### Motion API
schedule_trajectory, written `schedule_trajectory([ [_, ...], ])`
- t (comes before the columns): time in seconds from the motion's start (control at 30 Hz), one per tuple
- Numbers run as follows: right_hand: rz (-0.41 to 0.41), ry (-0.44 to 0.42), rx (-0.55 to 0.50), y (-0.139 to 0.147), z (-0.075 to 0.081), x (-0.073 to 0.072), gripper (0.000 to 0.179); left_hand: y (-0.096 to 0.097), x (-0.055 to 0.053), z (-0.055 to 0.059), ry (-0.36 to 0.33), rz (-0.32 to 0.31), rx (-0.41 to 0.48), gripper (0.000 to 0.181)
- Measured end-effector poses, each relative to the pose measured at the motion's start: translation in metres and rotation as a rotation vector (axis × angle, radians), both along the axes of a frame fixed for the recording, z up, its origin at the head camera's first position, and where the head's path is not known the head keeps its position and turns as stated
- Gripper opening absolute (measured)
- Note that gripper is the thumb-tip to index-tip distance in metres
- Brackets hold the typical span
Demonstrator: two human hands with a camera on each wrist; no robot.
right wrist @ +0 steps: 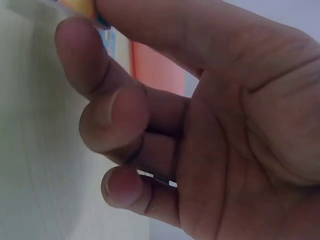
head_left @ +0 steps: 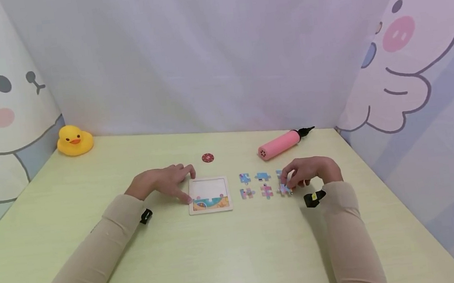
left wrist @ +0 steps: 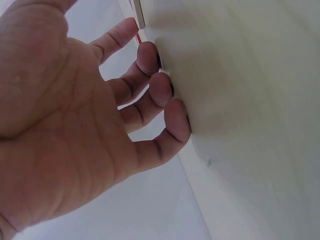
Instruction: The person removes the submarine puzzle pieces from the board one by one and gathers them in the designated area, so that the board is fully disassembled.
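Note:
A square wooden jigsaw tray (head_left: 211,211) lies on the table, its bottom strip filled with colored pieces and the upper part pale. Beside its left edge, my left hand (head_left: 169,182) is spread, with the thumb at the tray's lower left side and the bent fingertips resting on the table in the left wrist view. Loose puzzle pieces lie in two rows right of the tray, among them a blue one (head_left: 262,176) and a pink one (head_left: 267,191). Over the rightmost pieces, my right hand (head_left: 306,171) pinches a colorful puzzle piece (right wrist: 80,7) between thumb and index finger.
Behind the tray lies a red poker chip (head_left: 208,158). A pink hand pump (head_left: 280,145) with a black nozzle lies behind the loose pieces. At the far left corner sits a yellow rubber duck (head_left: 74,141). Cloth walls (head_left: 202,61) enclose the table's back and sides.

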State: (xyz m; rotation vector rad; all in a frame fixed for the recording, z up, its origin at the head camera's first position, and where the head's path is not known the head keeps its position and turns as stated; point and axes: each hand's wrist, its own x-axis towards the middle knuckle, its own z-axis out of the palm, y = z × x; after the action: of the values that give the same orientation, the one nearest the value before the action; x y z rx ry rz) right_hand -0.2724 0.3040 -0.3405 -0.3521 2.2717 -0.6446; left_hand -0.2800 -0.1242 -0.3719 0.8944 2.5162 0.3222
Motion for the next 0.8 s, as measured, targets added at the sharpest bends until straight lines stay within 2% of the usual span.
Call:
schedule_trajectory([
  [0.2,-0.018,-0.019,0.063,0.0012,-0.0017,-0.0003,0.01,0.0008,0.0006,-0.0005,0.004,-0.002,-0.005,0.066],
  [0.53,-0.02,0.028,0.091,0.0006,0.0027,0.0032,0.009,0.001,0.0015,0.0005,0.002,0.005,-0.002,0.066],
  [0.8,0.033,0.088,0.007,-0.0061,0.003,0.001,0.009,0.0013,0.0018,0.0026,0.004,0.01,-0.006,0.066],
])
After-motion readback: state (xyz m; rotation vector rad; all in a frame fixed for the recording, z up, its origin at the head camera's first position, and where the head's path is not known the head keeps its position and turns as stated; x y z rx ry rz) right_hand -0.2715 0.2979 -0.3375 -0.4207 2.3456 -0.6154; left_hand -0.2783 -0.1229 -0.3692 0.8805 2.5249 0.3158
